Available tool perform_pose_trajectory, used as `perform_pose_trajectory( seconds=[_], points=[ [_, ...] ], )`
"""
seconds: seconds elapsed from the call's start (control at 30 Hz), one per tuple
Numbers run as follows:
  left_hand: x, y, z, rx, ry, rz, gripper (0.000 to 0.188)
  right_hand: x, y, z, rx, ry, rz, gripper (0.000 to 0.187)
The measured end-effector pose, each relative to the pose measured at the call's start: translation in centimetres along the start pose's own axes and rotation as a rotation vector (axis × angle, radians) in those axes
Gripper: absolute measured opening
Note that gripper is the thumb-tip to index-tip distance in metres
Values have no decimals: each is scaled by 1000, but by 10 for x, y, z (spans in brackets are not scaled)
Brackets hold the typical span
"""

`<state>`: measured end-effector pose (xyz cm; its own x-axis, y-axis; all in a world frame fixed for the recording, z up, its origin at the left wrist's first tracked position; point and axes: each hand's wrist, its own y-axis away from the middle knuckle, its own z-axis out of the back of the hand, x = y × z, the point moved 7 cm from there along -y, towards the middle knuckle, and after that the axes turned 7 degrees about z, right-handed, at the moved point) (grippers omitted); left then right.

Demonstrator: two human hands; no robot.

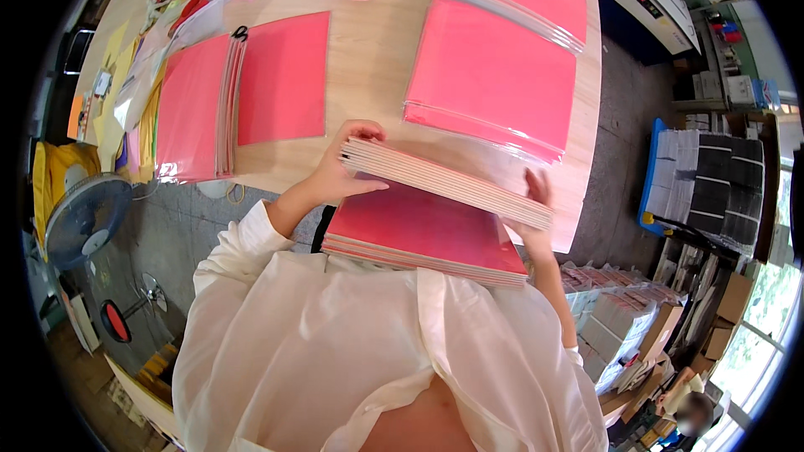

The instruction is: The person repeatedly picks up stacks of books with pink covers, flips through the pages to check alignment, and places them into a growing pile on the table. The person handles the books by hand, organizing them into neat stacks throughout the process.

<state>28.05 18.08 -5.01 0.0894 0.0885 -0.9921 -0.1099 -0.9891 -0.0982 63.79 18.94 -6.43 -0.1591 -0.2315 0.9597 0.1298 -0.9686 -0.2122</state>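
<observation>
The left hand (339, 169) has its grip closed on one end of a raised sheaf of thin red-covered booklets (448, 182), thumb under and fingers curled over the top. The right hand (536, 201) grips the far end, fingers spread against it. Beneath lies a thicker stack of red booklets (414, 230), at the near edge of the pale wooden surface (368, 59). Beyond sit clear plastic bags of pink sheets (490, 75).

Red booklets (419, 222), pink sheets (494, 71), white sleeves (243, 251)
</observation>
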Motion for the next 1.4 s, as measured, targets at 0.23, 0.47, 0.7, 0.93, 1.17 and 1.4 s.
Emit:
perform_pose_trajectory(
  seconds=[0.23, 0.47, 0.7, 0.93, 1.17, 1.4],
  points=[
    [19, -9, 6, 1, -96, -55, 55, -7, -13, -7, 161, 41, -83, 34],
    [20, -19, -16, 108, -159, -96, 68, -34, -15, 5, 181, -89, 24, 69],
    [68, -22, -6, 156, -129, 136, 64, -67, -13, 8, 238, -26, -169, 72],
    [45, -35, -4, 119, -344, 30, 29, -15, -44, 26, 233, 87, -95, 34],
    [-78, -55, -16, 179, -271, -522, 21, 109, -104, 53, 463, 182, 191, 33],
    [-115, -144, -17, 220, -878, -1068, 21, 133, -165, 52, 364, 804, 1071, 34]
  ],
)
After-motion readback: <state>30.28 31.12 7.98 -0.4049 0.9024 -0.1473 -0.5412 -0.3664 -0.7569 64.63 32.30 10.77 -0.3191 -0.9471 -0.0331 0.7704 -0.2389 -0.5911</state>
